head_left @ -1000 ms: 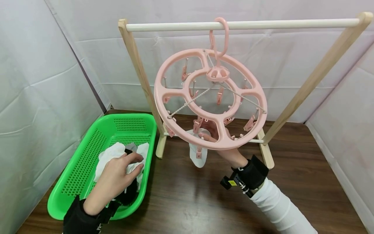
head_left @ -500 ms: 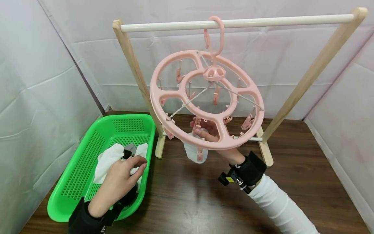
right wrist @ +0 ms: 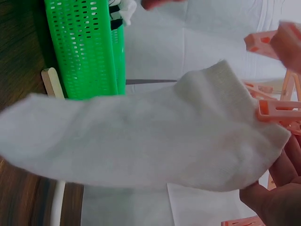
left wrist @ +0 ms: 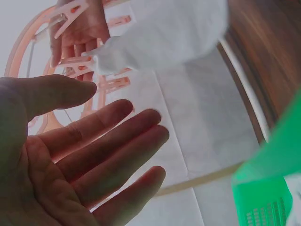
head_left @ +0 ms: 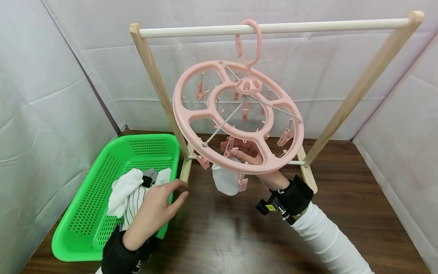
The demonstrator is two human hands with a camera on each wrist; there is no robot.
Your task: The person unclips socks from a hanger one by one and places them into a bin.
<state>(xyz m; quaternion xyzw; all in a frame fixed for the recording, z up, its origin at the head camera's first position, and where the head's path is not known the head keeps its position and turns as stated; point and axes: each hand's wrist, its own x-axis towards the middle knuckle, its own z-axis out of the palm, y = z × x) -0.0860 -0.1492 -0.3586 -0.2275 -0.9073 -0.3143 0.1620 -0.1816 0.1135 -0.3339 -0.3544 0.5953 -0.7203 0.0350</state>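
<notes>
A white sock (head_left: 225, 180) hangs from a pink clothespin (right wrist: 282, 110) at its corner; the right wrist view shows it spread across the frame. My right hand (head_left: 251, 154) is under the near rim of the round pink drying hanger (head_left: 297, 131), thumb and fingers around the clothespin and the sock's edge. In the right wrist view a gap shows between the thumb (right wrist: 256, 197) and fingers. My left hand (head_left: 154, 209) hovers over the right rim of the green basket (head_left: 63, 213), fingers apart, holding nothing. Several other clothespins hang from the hanger.
The hanger hooks onto a white bar (head_left: 191, 31) between wooden legs (head_left: 362, 87). Inside the basket lie a white cloth (head_left: 124, 190), a black-striped white one (head_left: 134, 201) and grey and black pieces. Pale sheet walls (head_left: 403, 121) surround the dark wooden table (head_left: 219, 236).
My left hand has moved right, from over the clothes to the basket's right rim, uncovering the striped cloth. The hanger has turned slightly, and the sock has swung a little left.
</notes>
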